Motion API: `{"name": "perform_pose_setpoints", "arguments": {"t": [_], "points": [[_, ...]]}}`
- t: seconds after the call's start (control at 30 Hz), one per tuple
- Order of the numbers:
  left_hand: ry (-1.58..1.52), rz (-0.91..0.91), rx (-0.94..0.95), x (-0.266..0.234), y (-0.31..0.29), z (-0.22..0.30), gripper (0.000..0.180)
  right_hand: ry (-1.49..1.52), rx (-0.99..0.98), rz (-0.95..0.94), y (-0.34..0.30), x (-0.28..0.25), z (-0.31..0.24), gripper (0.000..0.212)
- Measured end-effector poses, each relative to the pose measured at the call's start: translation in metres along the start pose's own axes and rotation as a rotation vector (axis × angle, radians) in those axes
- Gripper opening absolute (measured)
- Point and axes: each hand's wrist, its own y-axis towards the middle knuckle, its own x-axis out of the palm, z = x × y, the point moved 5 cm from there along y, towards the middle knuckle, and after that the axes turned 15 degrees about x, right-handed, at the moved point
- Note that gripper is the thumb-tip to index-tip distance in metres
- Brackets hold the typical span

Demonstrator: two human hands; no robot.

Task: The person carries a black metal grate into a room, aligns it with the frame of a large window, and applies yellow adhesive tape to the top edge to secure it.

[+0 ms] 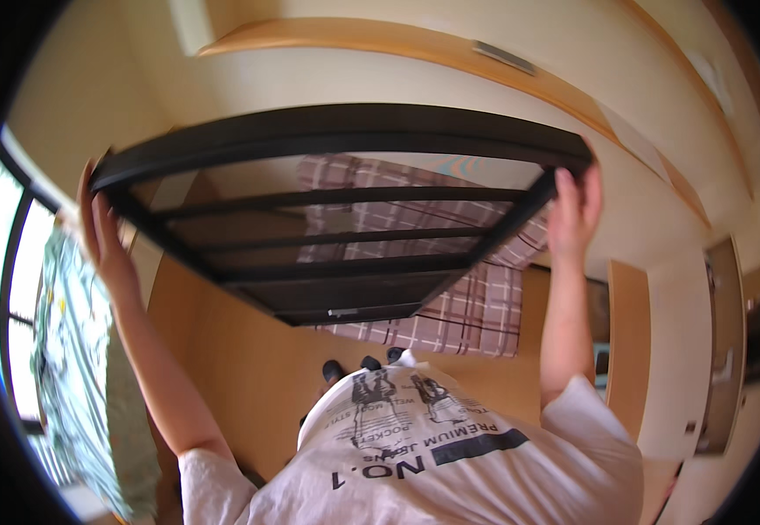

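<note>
A black rack-like frame [345, 131] is held up in front of my body. Its wide rail is nearest the camera at the top, and several thinner crossbars run between two side rails that narrow toward a dark panel lower down. My left hand [111, 241] grips the frame's left corner, with the fingers along its outer side. At the right corner, my right hand [575, 206] has its fingers wrapped on the rail's end. Both arms are stretched out and raised. Parts of each hand's grip are hidden behind the frame.
Beneath the frame, a plaid cloth [489, 306] lies over the wooden floor [192, 315]. A long wooden wall shelf [354, 39] curves above. To the left hang a pale green curtain [74, 341] and a bright window [26, 236]. A wooden panel [627, 341] stands at right.
</note>
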Motion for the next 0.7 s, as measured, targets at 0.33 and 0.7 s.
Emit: {"name": "perform_pose_setpoints", "arguments": {"t": [0.33, 0.7], "points": [[-0.684, 0.052, -0.289, -0.014, -0.024, -0.054, 0.06, 0.161, 0.16, -0.136, -0.032, -0.052, -0.007, 0.04], [-0.441, -0.05, -0.355, 0.04, -0.091, -0.038, 0.056, -0.812, -0.516, -0.264, -0.028, 0.013, -0.16, 0.065]]}}
